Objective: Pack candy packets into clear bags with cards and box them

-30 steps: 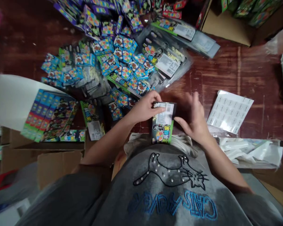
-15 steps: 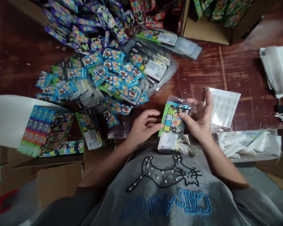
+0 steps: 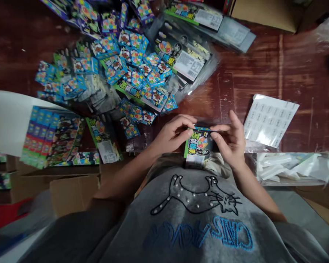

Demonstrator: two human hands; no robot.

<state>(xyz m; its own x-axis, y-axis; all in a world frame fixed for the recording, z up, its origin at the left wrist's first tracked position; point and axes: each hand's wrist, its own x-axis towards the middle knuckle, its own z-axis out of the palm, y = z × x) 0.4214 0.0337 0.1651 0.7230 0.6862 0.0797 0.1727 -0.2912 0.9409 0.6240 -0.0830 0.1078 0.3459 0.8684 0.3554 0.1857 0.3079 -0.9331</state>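
Between my two hands, close to my shirt at the table's front edge, is a printed plastic bag (image 3: 199, 146) with a green strip and a white label. My left hand (image 3: 177, 133) pinches the bag's upper left corner between thumb and fingers. At the upper right corner, my right hand (image 3: 230, 142) grips it the same way, index finger raised. A blue edge of something shows along the bag's top. Left of my hands lies a pile of small blue candy boxes (image 3: 134, 78), some resting on printed bags. A sheet of round stickers (image 3: 271, 118) lies right of my right hand.
Purple boxes (image 3: 109, 23) are heaped at the back left. Flat printed bags (image 3: 181, 51) lie behind my hands. Striped packs (image 3: 49, 135) stand at the left by a white curved surface (image 3: 8, 117). A cardboard box (image 3: 263, 12) is at the back right; a white-filled bin (image 3: 293, 166) sits below the edge.
My left hand has moved from the bag's side to its top corner, and my right hand has shifted its grip to the other top corner. The bag's top now tilts toward me; the view has shifted.
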